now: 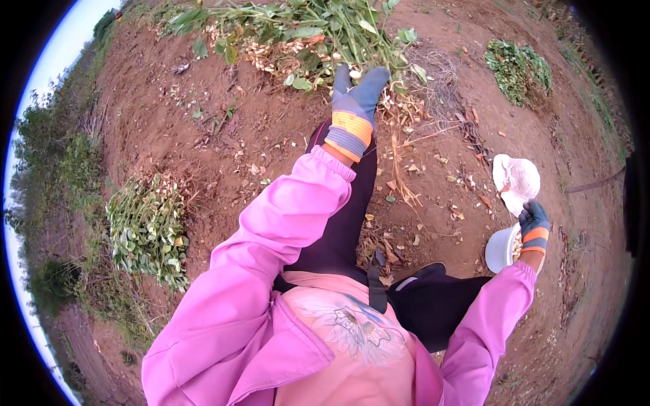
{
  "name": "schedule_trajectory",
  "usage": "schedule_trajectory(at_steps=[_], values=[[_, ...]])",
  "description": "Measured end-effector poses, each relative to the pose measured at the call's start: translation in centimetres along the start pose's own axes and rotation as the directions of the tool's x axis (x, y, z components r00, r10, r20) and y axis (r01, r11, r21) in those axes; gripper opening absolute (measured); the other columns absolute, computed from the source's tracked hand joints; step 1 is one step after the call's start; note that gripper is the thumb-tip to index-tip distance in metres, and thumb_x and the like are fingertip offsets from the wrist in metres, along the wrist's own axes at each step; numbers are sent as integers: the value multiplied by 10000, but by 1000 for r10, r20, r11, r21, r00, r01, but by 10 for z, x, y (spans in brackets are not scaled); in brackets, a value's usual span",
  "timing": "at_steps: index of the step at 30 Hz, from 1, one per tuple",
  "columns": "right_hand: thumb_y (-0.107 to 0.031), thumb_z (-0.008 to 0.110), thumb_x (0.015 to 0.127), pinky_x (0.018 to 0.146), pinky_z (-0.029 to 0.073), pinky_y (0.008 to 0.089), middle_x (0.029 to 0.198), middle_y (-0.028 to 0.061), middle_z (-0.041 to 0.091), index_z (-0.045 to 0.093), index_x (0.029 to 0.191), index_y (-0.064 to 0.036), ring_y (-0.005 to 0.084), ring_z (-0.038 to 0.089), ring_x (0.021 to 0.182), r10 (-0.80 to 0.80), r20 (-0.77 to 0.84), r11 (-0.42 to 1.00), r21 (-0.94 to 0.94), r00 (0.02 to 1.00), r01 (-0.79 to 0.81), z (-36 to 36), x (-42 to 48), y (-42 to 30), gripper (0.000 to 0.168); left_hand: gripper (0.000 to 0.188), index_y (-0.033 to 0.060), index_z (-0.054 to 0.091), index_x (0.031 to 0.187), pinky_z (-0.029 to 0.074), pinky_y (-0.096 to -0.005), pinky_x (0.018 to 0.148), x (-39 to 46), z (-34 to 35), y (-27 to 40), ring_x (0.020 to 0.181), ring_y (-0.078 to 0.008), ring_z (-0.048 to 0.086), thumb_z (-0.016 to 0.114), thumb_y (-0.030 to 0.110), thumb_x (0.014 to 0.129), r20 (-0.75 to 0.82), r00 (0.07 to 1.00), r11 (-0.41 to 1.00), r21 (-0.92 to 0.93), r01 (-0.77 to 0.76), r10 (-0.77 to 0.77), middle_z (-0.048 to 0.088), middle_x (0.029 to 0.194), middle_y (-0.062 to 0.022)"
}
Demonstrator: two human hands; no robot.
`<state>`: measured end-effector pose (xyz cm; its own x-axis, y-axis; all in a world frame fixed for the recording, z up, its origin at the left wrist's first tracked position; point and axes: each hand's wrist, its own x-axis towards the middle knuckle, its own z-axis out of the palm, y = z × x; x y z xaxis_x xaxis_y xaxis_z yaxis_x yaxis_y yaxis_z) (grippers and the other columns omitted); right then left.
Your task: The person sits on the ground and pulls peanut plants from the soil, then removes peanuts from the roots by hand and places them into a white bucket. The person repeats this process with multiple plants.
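My left hand [358,96], in a dark glove with an orange and grey cuff, reaches the near edge of a heap of uprooted peanut plants [325,30]. Its thumb and fingers are spread, and a pale peanut pod [355,74] shows in the gap. Clusters of peanut pods [264,53] hang among the stems to its left. My right hand [534,217], gloved alike, is over the rim of a white bucket [498,249], fingers curled downward. Whether it holds anything is hidden. Peanut pods [517,246] show inside the bucket.
A white cloth hat [517,177] lies just beyond the bucket. Bundles of leafy plants rest on the soil at left [150,231] and far right [518,71]. Dry roots [401,172] and leaf scraps lie by my outstretched leg [345,218]. Bushes [51,203] line the left side.
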<state>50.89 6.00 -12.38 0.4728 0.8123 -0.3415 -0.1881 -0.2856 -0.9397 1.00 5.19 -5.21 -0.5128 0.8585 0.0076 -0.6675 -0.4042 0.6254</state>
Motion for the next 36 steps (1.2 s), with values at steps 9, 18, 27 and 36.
schedule_trajectory(at_steps=[9,18,27,36], values=[[-193,638,825,566,461,248,840,18,635,607,1009,-118,123,562,671,11,207,996,-86,978,7,14,45,14,201,738,92,377,1307,440,-309,814,34,-106,147,934,-205,568,773,101,685,-361,791,868,169,-466,495,570,1115,-150],[-159,597,844,547,471,256,858,34,639,609,1023,-114,142,578,669,45,344,987,-163,938,12,49,61,29,185,676,132,298,1336,419,-475,818,48,-301,309,991,-292,521,640,336,789,-622,496,794,510,-331,606,429,1243,-177],[-150,605,841,483,445,255,796,46,607,583,982,-88,139,536,587,71,345,982,-188,936,-5,83,20,38,156,158,71,562,906,399,-200,462,-9,-286,228,553,-88,485,614,178,802,-527,660,819,514,-255,536,543,684,-5],[-171,612,836,456,465,272,760,58,599,549,941,-86,142,544,546,49,357,980,-196,933,24,107,-39,30,150,107,39,596,862,347,-215,477,-138,-51,229,559,-105,487,559,135,831,770,579,626,317,-713,269,559,729,-35]])
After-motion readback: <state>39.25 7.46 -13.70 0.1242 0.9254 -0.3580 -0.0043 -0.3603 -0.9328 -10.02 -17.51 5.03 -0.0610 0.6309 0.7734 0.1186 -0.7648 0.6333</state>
